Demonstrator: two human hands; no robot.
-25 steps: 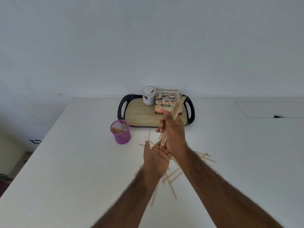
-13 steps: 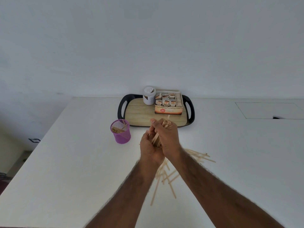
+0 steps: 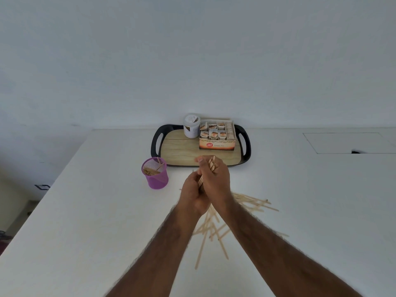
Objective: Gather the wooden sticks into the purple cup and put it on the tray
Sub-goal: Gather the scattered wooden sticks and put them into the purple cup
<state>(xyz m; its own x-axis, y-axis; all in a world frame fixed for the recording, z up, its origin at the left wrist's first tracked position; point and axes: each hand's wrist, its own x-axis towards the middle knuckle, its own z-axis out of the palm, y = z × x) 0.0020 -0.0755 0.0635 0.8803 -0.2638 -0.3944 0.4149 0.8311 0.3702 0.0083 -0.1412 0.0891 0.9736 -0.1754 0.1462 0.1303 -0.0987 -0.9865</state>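
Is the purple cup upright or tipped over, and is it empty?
Upright, and not empty: the purple cup stands on its base on the table, with some wooden sticks inside.

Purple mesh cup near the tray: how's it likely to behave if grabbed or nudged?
Probably light: the purple wire-mesh cup has see-through walls and holds only a few thin wooden sticks. Likely tippy if nudged high: it looks narrower at the base, and one stick leans on the rim. May slide on the smooth white table.
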